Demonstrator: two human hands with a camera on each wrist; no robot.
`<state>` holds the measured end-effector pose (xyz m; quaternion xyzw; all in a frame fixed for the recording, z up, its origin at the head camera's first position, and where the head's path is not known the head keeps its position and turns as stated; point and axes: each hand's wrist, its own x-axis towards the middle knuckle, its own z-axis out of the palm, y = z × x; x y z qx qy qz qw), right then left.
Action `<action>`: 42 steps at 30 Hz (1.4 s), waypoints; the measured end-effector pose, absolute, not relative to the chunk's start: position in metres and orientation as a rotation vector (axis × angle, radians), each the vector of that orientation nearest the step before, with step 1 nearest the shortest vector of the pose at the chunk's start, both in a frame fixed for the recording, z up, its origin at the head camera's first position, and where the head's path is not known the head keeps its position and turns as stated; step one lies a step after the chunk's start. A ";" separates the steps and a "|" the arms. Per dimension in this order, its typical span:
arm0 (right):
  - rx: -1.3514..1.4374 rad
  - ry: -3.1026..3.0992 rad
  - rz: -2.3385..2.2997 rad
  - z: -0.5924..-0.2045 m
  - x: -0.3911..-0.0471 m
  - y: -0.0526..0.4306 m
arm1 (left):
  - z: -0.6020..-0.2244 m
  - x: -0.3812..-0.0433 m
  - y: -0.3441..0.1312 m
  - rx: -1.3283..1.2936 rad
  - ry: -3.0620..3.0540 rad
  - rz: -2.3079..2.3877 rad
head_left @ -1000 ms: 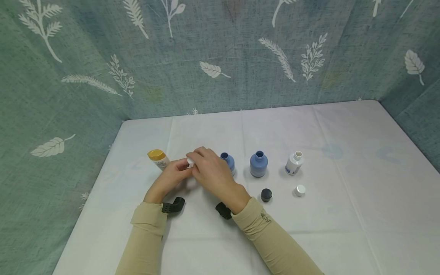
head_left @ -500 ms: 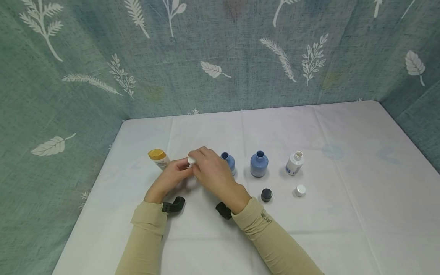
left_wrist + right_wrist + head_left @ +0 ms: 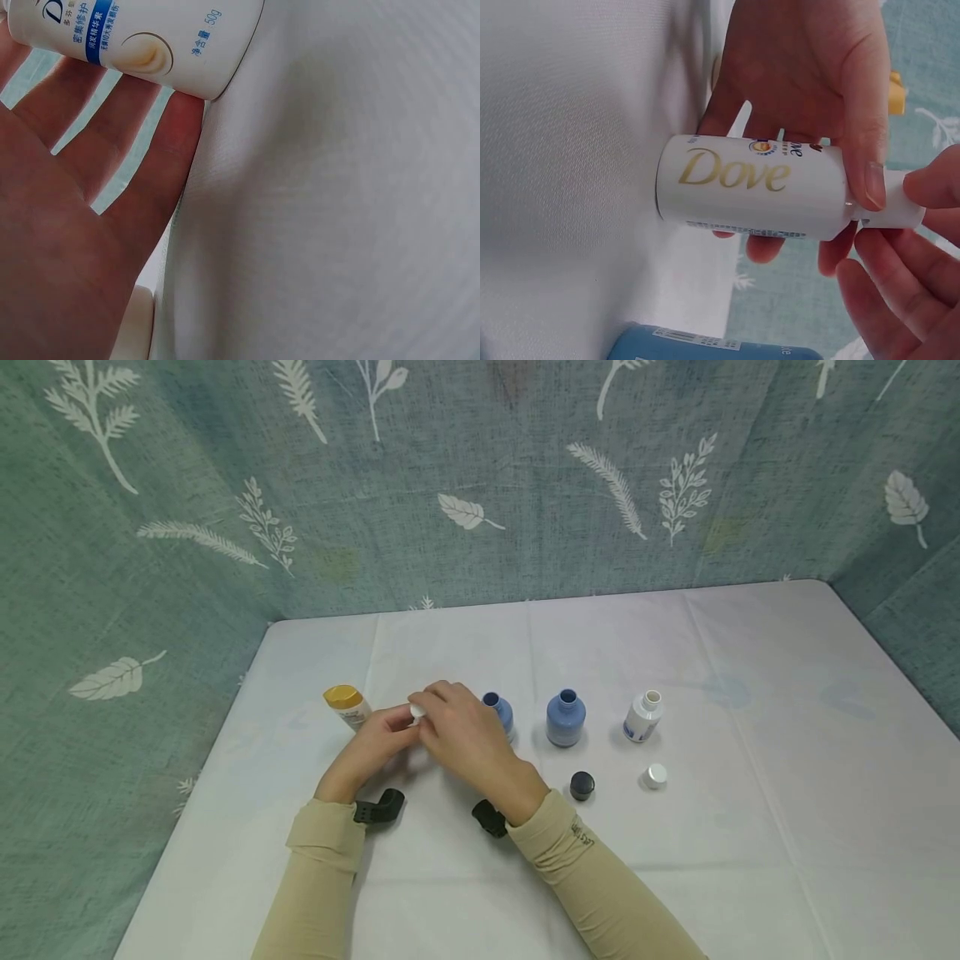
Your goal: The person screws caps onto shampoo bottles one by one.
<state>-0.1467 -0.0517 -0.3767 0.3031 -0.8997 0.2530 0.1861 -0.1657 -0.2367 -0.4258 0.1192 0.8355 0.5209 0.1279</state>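
My left hand (image 3: 375, 743) grips a small white Dove bottle (image 3: 735, 184), its thumb along the shoulder and the other fingers behind the body. The bottle stands upright, its base right at the white cloth. At its top, my right hand (image 3: 468, 735) pinches the white cap (image 3: 904, 202) between thumb and fingers. The head view shows only that cap between the hands; the bottle's body is hidden there. In the left wrist view, the bottle's printed back lies against the left fingers (image 3: 161, 142).
A yellow-capped white bottle (image 3: 356, 714) stands left of the hands. To the right are two uncapped blue bottles, one (image 3: 501, 717) partly behind the right hand, the other (image 3: 565, 725) fully visible, then an uncapped white bottle (image 3: 640, 725). A black cap (image 3: 581, 786) and a white cap (image 3: 655, 776) lie in front.
The right fingers shift slightly on the cap, covering more of it than half a second ago. The left hand and the other bottles stay in place.
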 end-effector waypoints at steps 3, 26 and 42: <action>0.844 -2.535 0.732 -0.376 -0.147 -0.051 | -0.426 -0.166 -0.237 0.351 2.424 1.517; 0.809 -2.497 0.795 -0.379 -0.147 -0.052 | -0.424 -0.165 -0.233 0.316 2.413 1.556; 0.784 -2.495 0.769 -0.379 -0.146 -0.053 | -0.424 -0.165 -0.234 0.320 2.412 1.567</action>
